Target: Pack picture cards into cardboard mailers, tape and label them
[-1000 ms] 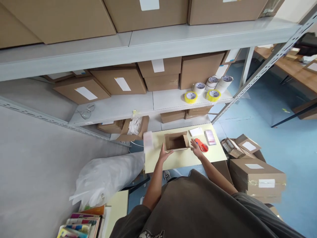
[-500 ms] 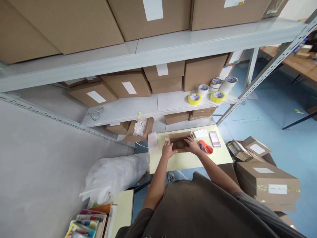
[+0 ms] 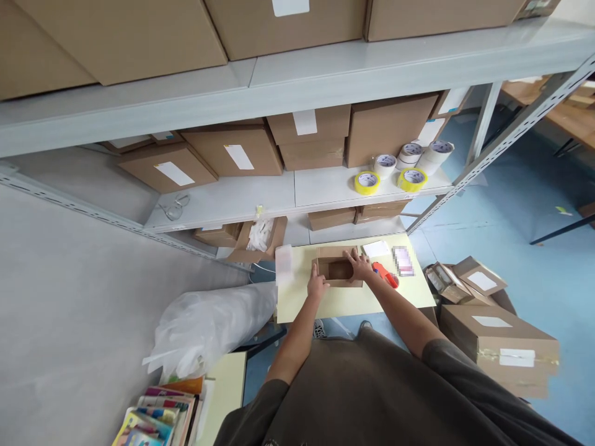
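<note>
A small open cardboard box [image 3: 343, 283] sits on the pale yellow table [image 3: 302, 307], its dark inside facing up. My left hand [image 3: 317, 283] grips the box's left edge, fingers bent over the rim. On the right side, my right hand [image 3: 360, 267] holds the wall and far corner with its fingers spread over the rim. Just right of that hand lies a red-orange tape dispenser [image 3: 387, 274]. Behind it are a white pad or card stack [image 3: 376, 249] and a flat, blurred-out item [image 3: 403, 260]. A translucent plastic piece [image 3: 284, 265] lies left of the box.
Above the table runs a grey metal shelf [image 3: 223, 201] holding cartons, glasses [image 3: 173, 207] and several tape rolls [image 3: 411, 179]. A large translucent plastic bag [image 3: 209, 325] bulges at left, near stacked books [image 3: 158, 415]. Cartons [image 3: 502, 347] are piled on the floor at right.
My right hand has shifted toward the box's far right corner. The box's rim and near wall show more fully now. The view has shifted slightly.
</note>
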{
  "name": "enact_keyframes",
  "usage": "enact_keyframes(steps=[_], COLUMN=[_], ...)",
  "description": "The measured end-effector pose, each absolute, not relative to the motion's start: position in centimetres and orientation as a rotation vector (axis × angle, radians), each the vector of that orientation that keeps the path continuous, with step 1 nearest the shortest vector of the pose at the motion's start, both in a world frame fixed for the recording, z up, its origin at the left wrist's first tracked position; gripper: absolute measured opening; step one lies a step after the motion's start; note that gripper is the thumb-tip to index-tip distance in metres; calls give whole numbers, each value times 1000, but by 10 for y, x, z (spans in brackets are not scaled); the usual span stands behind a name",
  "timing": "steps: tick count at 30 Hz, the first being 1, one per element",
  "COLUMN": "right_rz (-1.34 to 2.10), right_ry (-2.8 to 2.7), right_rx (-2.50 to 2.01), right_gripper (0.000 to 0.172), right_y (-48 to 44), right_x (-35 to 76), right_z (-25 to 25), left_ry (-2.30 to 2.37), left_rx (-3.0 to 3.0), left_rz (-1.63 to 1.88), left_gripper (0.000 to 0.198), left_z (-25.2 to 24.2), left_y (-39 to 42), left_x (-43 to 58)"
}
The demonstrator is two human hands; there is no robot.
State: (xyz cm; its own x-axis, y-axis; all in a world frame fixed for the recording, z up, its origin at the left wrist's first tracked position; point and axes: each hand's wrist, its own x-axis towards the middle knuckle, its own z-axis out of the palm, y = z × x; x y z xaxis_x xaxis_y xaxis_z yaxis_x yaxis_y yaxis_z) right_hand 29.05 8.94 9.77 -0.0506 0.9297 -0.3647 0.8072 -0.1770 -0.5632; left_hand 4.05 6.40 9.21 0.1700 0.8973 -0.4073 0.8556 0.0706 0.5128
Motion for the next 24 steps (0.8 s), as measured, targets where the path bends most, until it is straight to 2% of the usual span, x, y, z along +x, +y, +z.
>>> enact_keyframes(steps=[5,9,13,18,24], right_rz=[1072,1119,1150,1145,1076], right_ry=[-1721,-1787,-1860,-1900,-1894], right_rx=[-2008,-1980,-1955,-1969,-2036], right_gripper=[122,112,105,108,116], right_y=[99,105,110,108,102], right_x=[285,288,293,294,292], right_z=[78,58,44,48,83], left_ry=[1729,1791,1804,1818,1769], left_rx=[1757,1749,1732,1658,1619], left_rz=[79,55,87,206,255], left_gripper=[18,20,12,11,16], left_z=[92,88,82,79,83], left_y=[59,58,59,59,52], left_x=[46,51,52,53,50])
